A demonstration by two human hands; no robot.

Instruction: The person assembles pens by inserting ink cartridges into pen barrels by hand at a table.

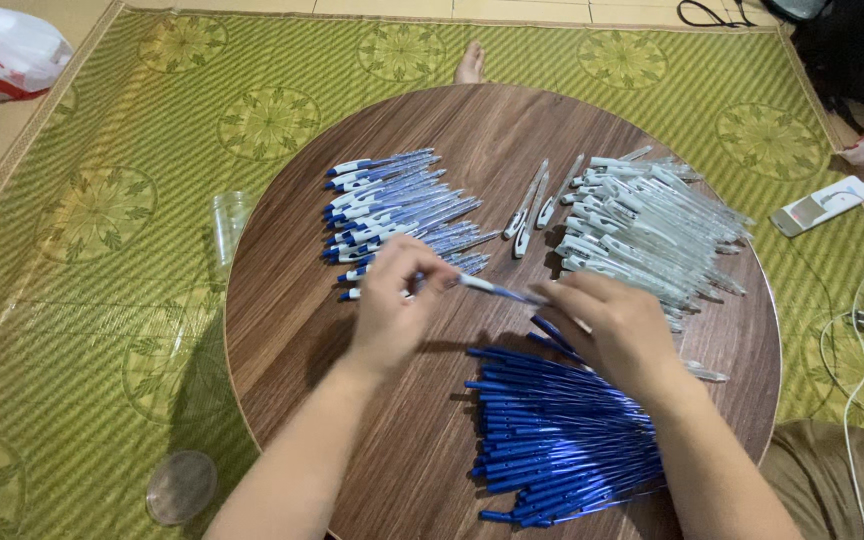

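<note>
On a round wooden table (352,420) over a green mat (102,200), the left hand (397,310) and right hand (617,325) pinched a half-assembled pen (492,290) between them, finished pens (392,210) beyond the left fingers, blue refills (552,440) under the right wrist, apparently mid-insertion.
</note>
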